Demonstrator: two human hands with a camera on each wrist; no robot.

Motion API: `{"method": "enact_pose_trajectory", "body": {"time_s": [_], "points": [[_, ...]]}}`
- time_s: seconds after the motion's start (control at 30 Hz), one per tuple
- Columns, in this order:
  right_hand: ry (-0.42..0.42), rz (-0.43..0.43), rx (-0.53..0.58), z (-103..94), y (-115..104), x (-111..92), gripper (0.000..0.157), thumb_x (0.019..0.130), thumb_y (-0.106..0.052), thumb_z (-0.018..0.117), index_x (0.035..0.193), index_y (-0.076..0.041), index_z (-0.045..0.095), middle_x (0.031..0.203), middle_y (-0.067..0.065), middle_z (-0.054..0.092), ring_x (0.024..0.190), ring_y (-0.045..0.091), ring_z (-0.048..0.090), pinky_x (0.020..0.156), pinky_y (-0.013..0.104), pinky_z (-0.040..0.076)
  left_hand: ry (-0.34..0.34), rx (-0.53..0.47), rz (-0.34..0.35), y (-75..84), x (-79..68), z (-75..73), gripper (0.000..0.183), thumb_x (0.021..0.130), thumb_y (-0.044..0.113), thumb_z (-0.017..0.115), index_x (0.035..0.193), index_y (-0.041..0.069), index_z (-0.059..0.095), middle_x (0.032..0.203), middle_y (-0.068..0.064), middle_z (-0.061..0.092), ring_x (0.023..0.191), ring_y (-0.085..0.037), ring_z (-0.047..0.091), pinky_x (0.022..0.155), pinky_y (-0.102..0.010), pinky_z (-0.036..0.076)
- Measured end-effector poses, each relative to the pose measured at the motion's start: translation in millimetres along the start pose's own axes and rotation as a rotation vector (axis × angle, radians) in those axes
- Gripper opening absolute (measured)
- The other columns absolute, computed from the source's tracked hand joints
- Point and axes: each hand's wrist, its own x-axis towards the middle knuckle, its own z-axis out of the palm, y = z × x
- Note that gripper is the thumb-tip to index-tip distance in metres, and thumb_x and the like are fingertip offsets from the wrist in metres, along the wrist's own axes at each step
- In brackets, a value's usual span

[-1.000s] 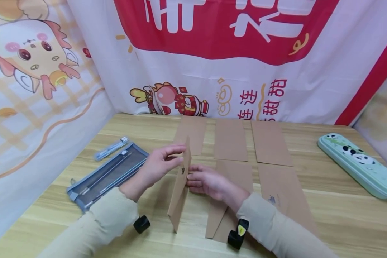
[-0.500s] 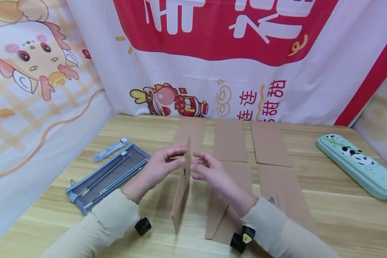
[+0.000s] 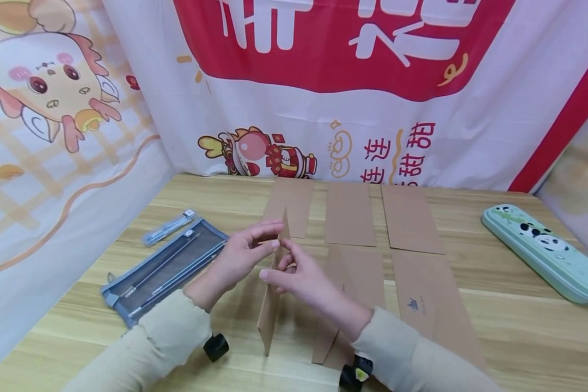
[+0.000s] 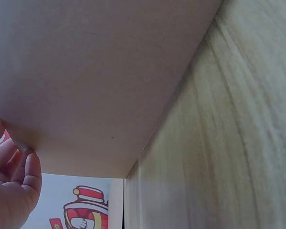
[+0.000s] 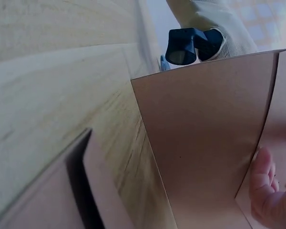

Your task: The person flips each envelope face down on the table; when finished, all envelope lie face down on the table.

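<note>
On the table [image 3: 519,335], an envelope [image 3: 270,311] stands between pinching left fingers [image 3: 267,226] and right fingers [image 3: 294,250].

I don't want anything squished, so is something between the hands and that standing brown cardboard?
Nothing visible is: the left hand pinches the brown cardboard, and the right hand is at its flap, with no other thing between.

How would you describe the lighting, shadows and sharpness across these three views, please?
Head view: bright, even light, with the panda pencil case clear; left wrist: dimmer, the held brown card in shade beside the lighter wooden tabletop; right wrist: bluish cast at left, background washed out at upper right.
</note>
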Motion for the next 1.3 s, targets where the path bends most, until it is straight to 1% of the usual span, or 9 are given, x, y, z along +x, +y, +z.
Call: {"method": "enact_pose_trajectory", "body": {"time_s": [0.1, 0.23, 0.53, 0.8, 0.93, 1.07, 1.17, 1.23, 1.3], "points": [[-0.019, 0.008, 0.04, 1.4, 0.8, -0.2, 0.077, 0.084, -0.017, 0.067, 0.146, -0.007, 0.023, 0.084, 0.005, 0.049, 0.067, 0.013, 0.056, 0.068, 0.033, 0.055, 0.015, -0.014, 0.007, -1.8, -0.7, 0.1, 0.037, 0.095, 0.018, 0.052, 0.131, 0.01, 0.052, 0.142, 0.001, 0.043, 0.133, -0.021, 0.035, 0.107, -0.044, 0.033], [-0.047, 0.021, 0.109, 2.0, 2.8, 0.1, 0.077, 0.084, -0.015, 0.066, 0.147, -0.008, 0.021, 0.079, 0.003, 0.051, 0.061, 0.012, 0.055, 0.061, 0.027, 0.055, 0.032, -0.043, 0.014, -4.4, -0.9, -0.2, 0.035, 0.096, 0.013, 0.048, 0.131, 0.009, 0.052, 0.142, 0.001, 0.043, 0.135, -0.018, 0.032, 0.108, -0.041, 0.032], [-0.098, 0.019, 0.215, 2.3, 2.5, 0.3, 0.079, 0.085, -0.007, 0.062, 0.148, -0.009, 0.015, 0.069, 0.0, 0.053, 0.05, 0.009, 0.05, 0.048, 0.02, 0.049, 0.018, -0.131, 0.004, -9.2, 1.4, 0.3, 0.04, 0.094, 0.003, 0.047, 0.134, 0.008, 0.049, 0.144, 0.0, 0.04, 0.126, -0.022, 0.043, 0.098, -0.034, 0.044], [-0.025, 0.02, 0.18, 1.4, -1.2, -3.0, 0.078, 0.081, 0.002, 0.055, 0.148, -0.007, 0.015, 0.062, -0.001, 0.049, 0.042, 0.008, 0.046, 0.04, 0.019, 0.045, -0.006, -0.212, 0.023, -9.0, 1.9, 11.6, 0.04, 0.094, 0.002, 0.048, 0.134, 0.003, 0.047, 0.142, -0.009, 0.042, 0.127, -0.026, 0.043, 0.098, -0.033, 0.044], [0.005, 0.023, 0.166, -4.6, -2.4, -6.5, 0.078, 0.079, 0.004, 0.052, 0.147, -0.004, 0.015, 0.06, -0.001, 0.047, 0.042, 0.008, 0.045, 0.04, 0.019, 0.044, 0.0, -0.189, 0.024, -4.6, 0.1, 18.5, 0.037, 0.094, 0.004, 0.049, 0.131, 0.003, 0.05, 0.14, -0.008, 0.046, 0.128, -0.023, 0.042, 0.101, -0.034, 0.041], [0.053, -0.001, 0.17, -12.7, -3.0, -8.1, 0.077, 0.076, 0.004, 0.051, 0.147, -0.005, 0.02, 0.06, -0.001, 0.047, 0.043, 0.008, 0.044, 0.039, 0.019, 0.043, 0.009, -0.18, 0.037, -0.2, 0.1, 22.1, 0.036, 0.094, 0.003, 0.048, 0.13, 0.004, 0.051, 0.138, -0.008, 0.048, 0.129, -0.021, 0.042, 0.104, -0.033, 0.038], [0.076, -0.023, 0.193, -19.3, -3.3, -7.5, 0.076, 0.076, 0.005, 0.05, 0.146, -0.008, 0.023, 0.061, -0.002, 0.047, 0.042, 0.009, 0.043, 0.038, 0.02, 0.043, 0.032, -0.206, 0.058, 0.2, 0.3, 18.3, 0.039, 0.093, 0.001, 0.049, 0.132, 0.003, 0.049, 0.137, -0.011, 0.049, 0.127, -0.023, 0.044, 0.101, -0.03, 0.04], [0.079, -0.031, 0.224, -23.9, -3.6, -6.7, 0.076, 0.077, 0.005, 0.049, 0.147, -0.009, 0.023, 0.061, -0.003, 0.048, 0.041, 0.008, 0.043, 0.038, 0.019, 0.043, 0.071, -0.236, 0.069, -2.0, -1.2, 11.7, 0.04, 0.092, 0.0, 0.05, 0.132, 0.0, 0.048, 0.136, -0.015, 0.049, 0.125, -0.026, 0.046, 0.099, -0.029, 0.042], [0.08, -0.036, 0.257, -28.8, -3.8, -5.6, 0.076, 0.077, 0.005, 0.049, 0.147, -0.01, 0.023, 0.061, -0.004, 0.048, 0.04, 0.006, 0.043, 0.037, 0.018, 0.043, 0.124, -0.268, 0.053, -6.4, -4.0, 3.0, 0.04, 0.092, 0.0, 0.05, 0.132, -0.002, 0.047, 0.135, -0.018, 0.049, 0.123, -0.025, 0.048, 0.096, -0.026, 0.044]]}}
